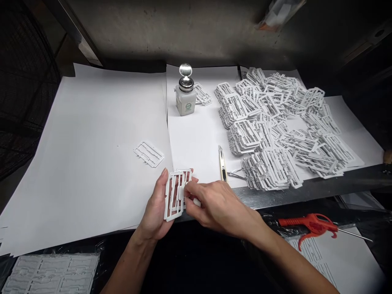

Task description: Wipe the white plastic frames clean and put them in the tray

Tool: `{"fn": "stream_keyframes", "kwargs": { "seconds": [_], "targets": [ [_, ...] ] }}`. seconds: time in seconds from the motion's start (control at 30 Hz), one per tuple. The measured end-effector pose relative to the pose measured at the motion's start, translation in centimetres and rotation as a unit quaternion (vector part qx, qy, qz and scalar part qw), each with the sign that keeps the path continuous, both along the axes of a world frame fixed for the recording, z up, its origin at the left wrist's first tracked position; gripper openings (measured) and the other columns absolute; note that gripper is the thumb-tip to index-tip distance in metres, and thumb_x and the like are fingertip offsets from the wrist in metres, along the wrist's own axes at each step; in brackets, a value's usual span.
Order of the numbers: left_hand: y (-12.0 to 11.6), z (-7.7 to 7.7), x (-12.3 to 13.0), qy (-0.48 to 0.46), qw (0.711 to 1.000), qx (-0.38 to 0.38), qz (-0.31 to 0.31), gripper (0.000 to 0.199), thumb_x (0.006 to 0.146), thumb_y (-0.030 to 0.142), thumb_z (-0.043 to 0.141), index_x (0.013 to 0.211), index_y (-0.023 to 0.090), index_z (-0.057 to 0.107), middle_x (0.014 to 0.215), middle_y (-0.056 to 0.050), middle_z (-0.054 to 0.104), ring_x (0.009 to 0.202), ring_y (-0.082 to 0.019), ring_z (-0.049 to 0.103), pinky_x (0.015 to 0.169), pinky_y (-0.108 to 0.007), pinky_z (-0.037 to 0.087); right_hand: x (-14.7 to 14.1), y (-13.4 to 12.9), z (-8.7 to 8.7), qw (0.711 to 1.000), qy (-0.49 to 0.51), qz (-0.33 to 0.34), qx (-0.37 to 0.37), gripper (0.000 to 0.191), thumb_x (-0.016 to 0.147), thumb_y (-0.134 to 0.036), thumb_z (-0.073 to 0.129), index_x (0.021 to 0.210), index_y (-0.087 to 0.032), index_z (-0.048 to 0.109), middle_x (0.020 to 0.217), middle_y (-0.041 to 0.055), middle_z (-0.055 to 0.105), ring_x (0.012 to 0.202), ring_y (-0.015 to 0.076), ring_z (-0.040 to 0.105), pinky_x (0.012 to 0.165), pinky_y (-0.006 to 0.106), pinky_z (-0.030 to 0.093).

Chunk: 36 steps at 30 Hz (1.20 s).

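Note:
My left hand (155,208) holds thin white plastic frames (174,196) with long slots, tilted up at the table's front edge. At least two of them overlap in its grip. My right hand (211,204) is closed in a pinch at the frames' right side. A small white piece (197,202) pokes out between its fingers; its kind is mostly hidden. Beyond my left hand, a single white slotted frame (149,154) lies on the paper. To the right, a utility knife (222,163) rests beside metal tweezers (236,174), partly under the stacked frames.
Many stacked white frames (269,118) cover the right side. A pump bottle (185,100) with its lid up stands at the back. White paper sheets (101,122) line the table. A red air gun (318,226) lies at lower right; bagged frames (55,273) sit lower left.

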<state>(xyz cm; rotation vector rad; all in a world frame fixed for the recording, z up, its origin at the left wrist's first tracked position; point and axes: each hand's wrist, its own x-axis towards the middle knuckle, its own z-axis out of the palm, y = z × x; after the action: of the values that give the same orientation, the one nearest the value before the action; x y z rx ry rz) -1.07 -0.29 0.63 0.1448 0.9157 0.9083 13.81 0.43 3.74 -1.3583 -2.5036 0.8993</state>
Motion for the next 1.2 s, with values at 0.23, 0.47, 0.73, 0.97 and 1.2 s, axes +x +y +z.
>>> {"fn": "stream_keyframes", "kwargs": {
  "seconds": [0.23, 0.47, 0.73, 0.97, 1.2],
  "targets": [
    [0.9, -0.8, -1.3, -0.068, 0.997, 0.038, 0.029, 0.059, 0.088, 0.048, 0.034, 0.119, 0.003, 0.055, 0.104, -0.020, 0.064, 0.097, -0.026, 0.060, 0.077, -0.040, 0.052, 5.4, -3.6, 0.6, 0.983, -0.091, 0.011, -0.159, 0.029, 0.088, -0.020, 0.050, 0.059, -0.018, 0.045, 0.049, -0.0040, 0.042, 0.044, 0.0101, 0.032, 0.049, 0.026, 0.019],
    [0.8, -1.2, -1.1, -0.089, 0.994, 0.037, 0.048, 0.060, 0.089, 0.049, 0.033, 0.121, 0.003, 0.054, 0.106, -0.020, 0.063, 0.097, -0.026, 0.059, 0.078, -0.039, 0.051, 3.3, -3.0, 0.6, 0.972, 0.061, -0.094, -0.207, 0.014, 0.091, -0.021, 0.048, 0.078, -0.020, 0.055, 0.055, -0.0057, 0.045, 0.048, 0.0093, 0.037, 0.048, 0.022, 0.024],
    [0.4, -0.7, -0.8, -0.029, 0.995, 0.070, 0.068, 0.058, 0.088, 0.049, 0.033, 0.116, 0.006, 0.058, 0.104, -0.018, 0.064, 0.094, -0.026, 0.060, 0.079, -0.037, 0.051, -2.0, -2.7, -3.3, 0.847, 0.324, -0.183, -0.380, 0.038, 0.093, -0.041, 0.048, 0.068, -0.013, 0.055, 0.052, -0.0053, 0.037, 0.046, 0.0072, 0.030, 0.042, 0.020, 0.021],
    [0.2, -0.6, -1.5, -0.029, 0.992, 0.020, 0.123, 0.052, 0.081, 0.052, 0.047, 0.106, 0.008, 0.063, 0.090, -0.014, 0.067, 0.084, -0.024, 0.063, 0.076, -0.037, 0.052, -1.8, -2.1, -3.2, 0.829, 0.371, -0.215, -0.360, 0.033, 0.089, -0.043, 0.055, 0.077, -0.013, 0.062, 0.057, -0.0030, 0.046, 0.051, 0.0086, 0.038, 0.047, 0.019, 0.030],
    [0.4, -0.7, -3.6, 0.061, 0.991, 0.002, 0.120, 0.027, 0.070, 0.010, 0.063, 0.097, 0.009, 0.065, 0.081, -0.008, 0.066, 0.068, -0.015, 0.062, 0.064, -0.026, 0.053, -1.8, -0.1, -3.1, 0.896, 0.264, -0.208, -0.290, 0.036, 0.091, -0.047, 0.051, 0.076, -0.015, 0.058, 0.053, -0.0054, 0.040, 0.046, 0.0080, 0.034, 0.044, 0.019, 0.023]
  ]
}}
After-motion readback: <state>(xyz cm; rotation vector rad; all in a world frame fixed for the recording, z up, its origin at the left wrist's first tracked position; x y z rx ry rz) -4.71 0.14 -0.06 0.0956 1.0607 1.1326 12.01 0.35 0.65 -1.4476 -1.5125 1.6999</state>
